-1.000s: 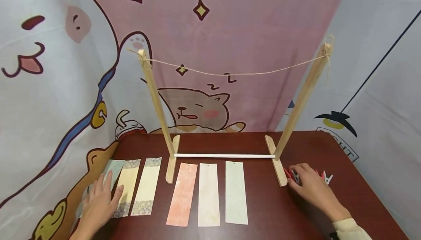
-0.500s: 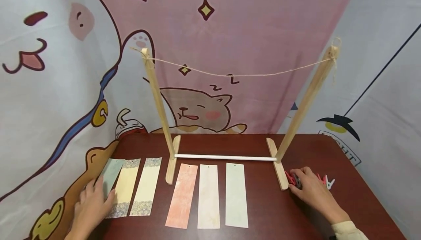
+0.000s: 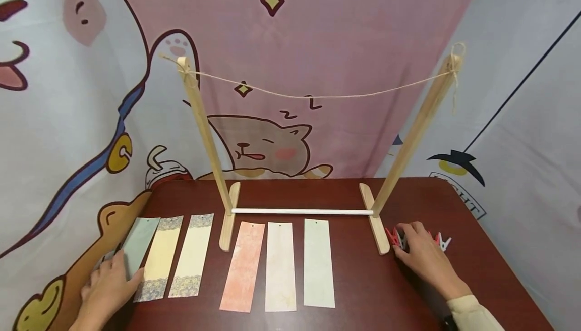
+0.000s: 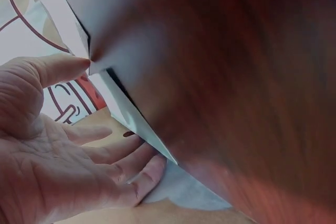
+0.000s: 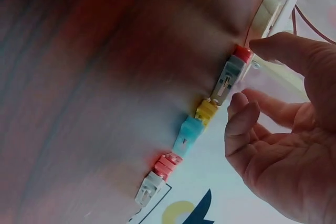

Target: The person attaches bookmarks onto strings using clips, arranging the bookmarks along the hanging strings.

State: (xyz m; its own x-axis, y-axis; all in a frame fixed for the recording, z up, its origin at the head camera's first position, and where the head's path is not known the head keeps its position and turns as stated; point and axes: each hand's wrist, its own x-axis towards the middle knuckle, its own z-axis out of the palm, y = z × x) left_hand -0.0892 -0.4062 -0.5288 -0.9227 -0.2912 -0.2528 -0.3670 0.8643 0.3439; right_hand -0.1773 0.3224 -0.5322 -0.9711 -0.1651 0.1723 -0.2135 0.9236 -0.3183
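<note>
As our right hand (image 3: 423,255) arches beside clips (image 5: 189,131), it's released.
Our loose left hand (image 3: 105,284) lies by the strips (image 3: 164,249), thumb spread.

Cloth-walled nook fitted out like a small craft corner; whether home, classroom or studio, cannot tell. Hanging cloth (image 3: 354,33) stands behind and on both sides, pink in the middle, whitish at the flanks, lightly creased, childlike in print: yellow stars (image 3: 272,0), a large white animal (image 3: 104,84), a dozing cat-like creature (image 3: 272,144). Table (image 3: 358,290) dark red-brown with a dull sheen, far corners rounded; on it a pale wooden frame (image 3: 202,129) strung with twine (image 3: 308,97), paper strips (image 3: 319,265) laid side by side, small coloured pegs (image 5: 187,135) toward the right.
</note>
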